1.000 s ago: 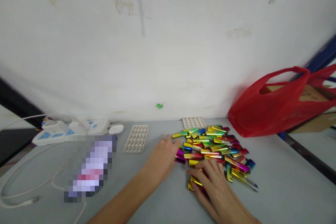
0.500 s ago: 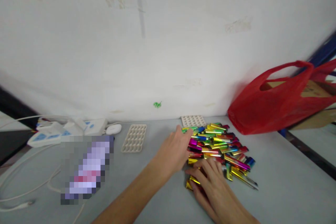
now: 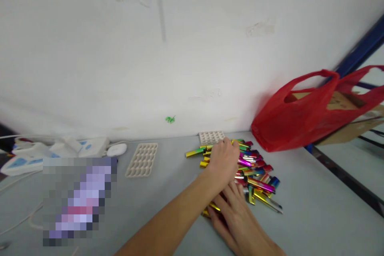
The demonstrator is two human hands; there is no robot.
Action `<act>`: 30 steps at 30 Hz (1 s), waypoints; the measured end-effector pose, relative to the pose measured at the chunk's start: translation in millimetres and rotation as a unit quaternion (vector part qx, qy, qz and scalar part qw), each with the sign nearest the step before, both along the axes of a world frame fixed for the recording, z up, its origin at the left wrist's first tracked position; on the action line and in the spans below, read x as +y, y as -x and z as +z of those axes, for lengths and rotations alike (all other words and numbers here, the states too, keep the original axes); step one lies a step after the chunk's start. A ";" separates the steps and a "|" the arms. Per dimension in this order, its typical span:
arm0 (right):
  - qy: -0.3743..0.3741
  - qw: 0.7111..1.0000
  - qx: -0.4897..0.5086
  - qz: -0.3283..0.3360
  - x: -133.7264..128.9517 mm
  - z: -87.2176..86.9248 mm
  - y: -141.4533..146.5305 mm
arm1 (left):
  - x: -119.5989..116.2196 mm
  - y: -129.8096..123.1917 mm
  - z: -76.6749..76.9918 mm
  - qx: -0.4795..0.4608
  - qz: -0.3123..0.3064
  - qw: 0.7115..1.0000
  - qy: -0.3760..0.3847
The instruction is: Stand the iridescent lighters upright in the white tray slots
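A heap of shiny metallic-coloured tubes (image 3: 260,184) lies on the grey table, in gold, magenta, red, blue and green, several with dark ends. Their exact kind is hard to tell. My left hand (image 3: 223,160) is over the middle of the heap with its fingers curled down; what its fingertips hold, if anything, is hidden. Nearer to me, my right hand (image 3: 235,212) is curled round several gold tubes (image 3: 213,207) at the heap's front left corner. The left wrist crosses just above the right fingers. To the left, a few gold and green tubes (image 3: 195,152) lie loose.
Against the wall sits a white tray with square cells (image 3: 211,137); another tray with round hollows (image 3: 142,160) lies left. A red bag (image 3: 295,116) holding cardboard stands right. Far left are a power strip (image 3: 93,148), a white charger case (image 3: 117,150) and a pixelated purple object (image 3: 85,196).
My left hand has moved right across the heap, and tubes at the heap's left side now show. My right hand stays on the gold tubes. The whole view has shifted slightly to the right.
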State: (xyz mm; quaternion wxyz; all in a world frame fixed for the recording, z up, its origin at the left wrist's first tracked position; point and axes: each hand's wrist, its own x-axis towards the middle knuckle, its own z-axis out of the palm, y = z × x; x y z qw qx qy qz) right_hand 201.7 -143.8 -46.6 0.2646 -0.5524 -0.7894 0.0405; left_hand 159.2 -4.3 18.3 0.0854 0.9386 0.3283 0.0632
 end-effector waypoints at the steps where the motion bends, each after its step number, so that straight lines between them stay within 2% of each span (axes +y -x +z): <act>1: 0.004 1.000 0.002 -0.002 -0.1 0.0 -0.2 | -0.4 2.5 0.0 -0.002 -0.001 1.000 -0.001; 14: -0.003 1.000 0.015 0.012 -1.8 0.4 -2.7 | 2.1 33.1 3.9 -0.056 -0.005 0.998 0.001; 19: -0.015 1.000 0.005 0.016 -3.7 4.3 -4.4 | 11.4 64.2 3.6 -0.084 0.025 0.996 0.008; 25: -0.038 0.999 -0.009 0.013 -5.6 5.2 -6.1 | 31.8 109.9 -15.0 -0.062 0.069 0.995 0.022; 30: -0.046 0.999 -0.015 0.018 -10.5 6.0 -10.4 | 33.2 125.1 -32.4 -0.064 0.088 0.994 0.028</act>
